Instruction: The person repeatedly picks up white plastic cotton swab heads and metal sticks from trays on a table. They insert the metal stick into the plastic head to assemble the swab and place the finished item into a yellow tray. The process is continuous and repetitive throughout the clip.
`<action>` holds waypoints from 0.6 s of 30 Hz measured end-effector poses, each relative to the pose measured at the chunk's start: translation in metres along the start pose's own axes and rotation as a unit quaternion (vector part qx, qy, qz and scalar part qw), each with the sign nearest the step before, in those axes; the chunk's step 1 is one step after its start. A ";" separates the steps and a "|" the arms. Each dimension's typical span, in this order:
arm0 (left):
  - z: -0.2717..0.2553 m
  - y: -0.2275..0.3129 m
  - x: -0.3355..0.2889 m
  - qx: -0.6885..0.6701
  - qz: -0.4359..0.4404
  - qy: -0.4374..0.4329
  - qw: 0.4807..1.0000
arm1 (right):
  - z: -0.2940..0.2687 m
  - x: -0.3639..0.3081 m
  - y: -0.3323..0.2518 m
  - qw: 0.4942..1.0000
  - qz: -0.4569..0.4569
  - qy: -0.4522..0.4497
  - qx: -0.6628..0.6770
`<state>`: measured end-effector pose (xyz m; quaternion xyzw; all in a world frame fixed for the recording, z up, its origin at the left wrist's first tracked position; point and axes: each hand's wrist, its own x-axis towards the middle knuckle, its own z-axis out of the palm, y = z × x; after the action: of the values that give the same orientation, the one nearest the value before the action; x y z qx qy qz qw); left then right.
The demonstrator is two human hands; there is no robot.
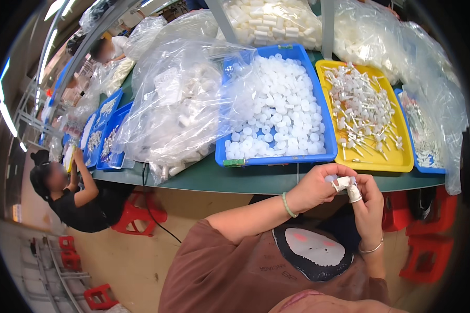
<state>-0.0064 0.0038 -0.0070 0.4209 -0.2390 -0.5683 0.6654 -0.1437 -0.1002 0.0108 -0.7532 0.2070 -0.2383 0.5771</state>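
Both my hands meet in front of the table's near edge. My left hand (314, 189), with a green bangle at its wrist, is closed around a small translucent white plastic piece (329, 178). My right hand (369, 202), wearing a thin bracelet, pinches against the left fingertips; a tiny pale part shows there, too small to name. White finger cots (354, 193) cover some fingertips. Just beyond lies a blue tray (277, 160) heaped with round translucent white plastic pieces (284, 104). Beside it, a yellow tray (376, 163) holds thin white stems with translucent heads (357, 104).
A large clear plastic bag (177, 115) of white parts overlaps the blue tray's left side. Another blue tray (433, 169) is at the right. More filled bags (271, 23) stand behind. A co-worker (83, 195) sits at the left. Red stools (425, 258) stand below the table.
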 end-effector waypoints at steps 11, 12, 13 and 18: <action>0.005 0.004 -0.002 0.037 -0.021 0.039 0.998 | -0.011 0.001 0.014 0.967 0.091 -0.045 0.235; 0.004 0.002 -0.001 0.043 -0.021 0.042 0.998 | -0.011 0.002 0.015 0.964 0.093 -0.043 0.247; 0.005 0.002 0.000 0.048 -0.020 0.046 0.998 | -0.009 0.002 0.013 0.967 0.078 -0.032 0.240; 0.006 0.003 0.000 0.061 -0.009 0.061 0.996 | -0.011 0.001 0.004 0.991 -0.124 0.010 -0.050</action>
<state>-0.0099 0.0023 -0.0015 0.4964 -0.2283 -0.5321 0.6468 -0.1497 -0.1097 0.0095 -0.7985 0.1292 -0.3053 0.5025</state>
